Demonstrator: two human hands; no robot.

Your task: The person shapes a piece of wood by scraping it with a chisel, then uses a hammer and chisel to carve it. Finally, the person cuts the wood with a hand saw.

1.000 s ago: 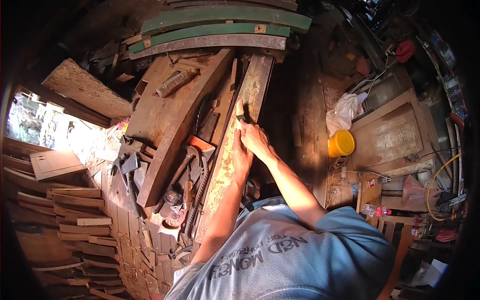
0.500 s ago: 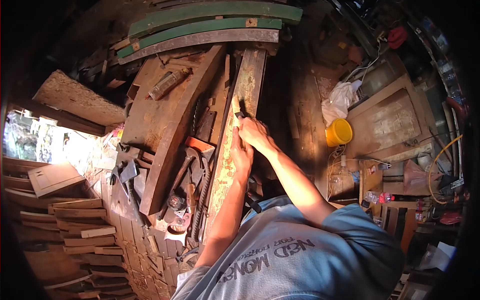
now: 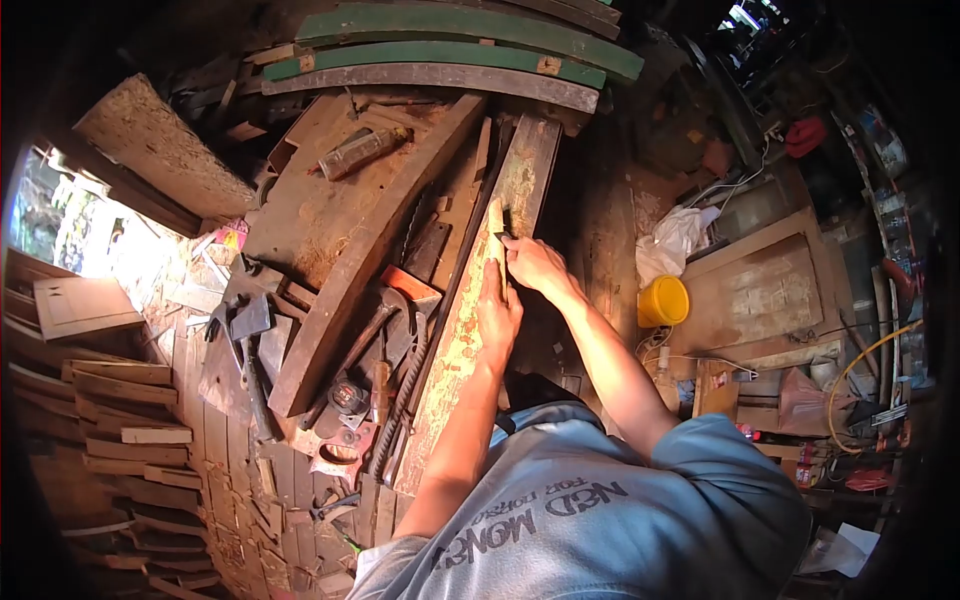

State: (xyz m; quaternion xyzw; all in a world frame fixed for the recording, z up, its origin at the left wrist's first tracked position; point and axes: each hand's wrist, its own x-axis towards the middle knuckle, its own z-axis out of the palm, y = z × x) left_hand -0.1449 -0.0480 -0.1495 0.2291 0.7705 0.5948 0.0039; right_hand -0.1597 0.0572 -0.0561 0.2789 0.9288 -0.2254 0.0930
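Observation:
A worn plank (image 3: 445,385) with flaking yellowish paint runs away from my body. On its far half lies a small pale strip of wood (image 3: 496,214). My left hand (image 3: 498,318) holds the near end of this strip against the plank, its fingers pointing forward along it. From the right, my right hand (image 3: 536,266) is closed around a small dark tool (image 3: 505,232), whose kind I cannot make out. The tool's tip touches or nearly touches the strip's right side. Part of the tool is hidden by my fingers.
Left of the plank lie a hammer (image 3: 375,318), a handsaw (image 3: 340,455), a tape measure (image 3: 348,398) and a hatchet (image 3: 252,335). A thick board (image 3: 375,255) slants beside them. Green curved beams (image 3: 450,55) cross the far end. A yellow bucket (image 3: 663,301) stands right.
The camera view has shifted a little, so the scene appears lower. Both hands stay at the strip on the plank, with the tool still in my right hand.

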